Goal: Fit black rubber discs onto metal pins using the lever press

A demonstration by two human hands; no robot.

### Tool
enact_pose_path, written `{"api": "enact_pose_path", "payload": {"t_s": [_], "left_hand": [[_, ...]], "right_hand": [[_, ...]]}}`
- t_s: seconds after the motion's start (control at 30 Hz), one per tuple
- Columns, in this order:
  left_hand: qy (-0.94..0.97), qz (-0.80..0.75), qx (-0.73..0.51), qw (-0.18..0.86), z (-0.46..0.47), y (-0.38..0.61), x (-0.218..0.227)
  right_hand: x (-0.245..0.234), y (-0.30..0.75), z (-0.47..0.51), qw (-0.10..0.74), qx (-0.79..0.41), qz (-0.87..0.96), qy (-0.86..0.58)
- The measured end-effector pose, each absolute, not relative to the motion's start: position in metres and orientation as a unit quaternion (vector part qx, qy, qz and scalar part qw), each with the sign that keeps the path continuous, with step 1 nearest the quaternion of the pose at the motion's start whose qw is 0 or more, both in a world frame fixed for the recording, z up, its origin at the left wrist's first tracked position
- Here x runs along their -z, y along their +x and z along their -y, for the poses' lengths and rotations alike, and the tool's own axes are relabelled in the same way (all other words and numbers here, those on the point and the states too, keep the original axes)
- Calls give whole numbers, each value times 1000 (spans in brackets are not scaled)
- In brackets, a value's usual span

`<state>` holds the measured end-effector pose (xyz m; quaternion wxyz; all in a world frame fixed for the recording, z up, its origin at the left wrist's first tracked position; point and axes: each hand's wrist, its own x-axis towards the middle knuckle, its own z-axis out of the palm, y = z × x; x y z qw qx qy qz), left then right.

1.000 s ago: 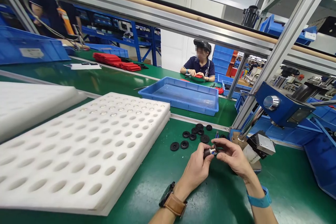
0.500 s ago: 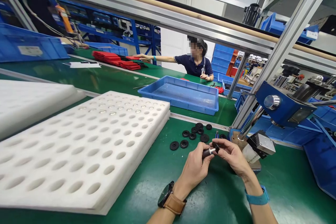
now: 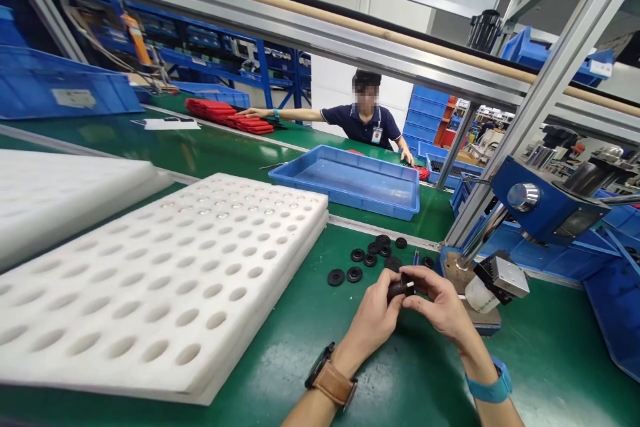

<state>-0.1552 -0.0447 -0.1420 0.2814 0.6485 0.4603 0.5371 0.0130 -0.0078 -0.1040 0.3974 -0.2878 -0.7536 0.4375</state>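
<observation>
My left hand is closed round a small dark cylindrical part with a thin white shaft at its right end. A black disc sits around that shaft, whose white tip pokes out through its middle. My right hand pinches the disc at its edge with fingers above and thumb below. Just beyond my hands, several loose black discs lie on the green table. Two small blue-handled tools lie beside them.
On the left lies a white foam tray with rows of round holes. A blue press stands at right, with a metal block on its base. Behind are a shallow blue bin and a co-worker near red items.
The black disc has moved left onto the white shaft, with my right hand closer to my left. The co-worker has turned forward and lowered one hand to the table.
</observation>
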Motion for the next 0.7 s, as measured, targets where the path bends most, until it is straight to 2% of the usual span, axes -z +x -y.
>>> {"api": "enact_pose_path", "payload": {"t_s": [0.17,0.37,0.53,0.7], "left_hand": [[629,-445,-552,318,41,-157,145],[583,-398,-583,402,37,-152,147],[558,-401,-591,424,36,-148,149],[552,-401,-592,428,38,-146,148]], "right_hand": [[104,10,11,385,-290,836,-262],[98,11,18,367,-239,851,-290],[91,17,21,423,-181,783,-418],[97,16,18,403,-211,793,-406]]}}
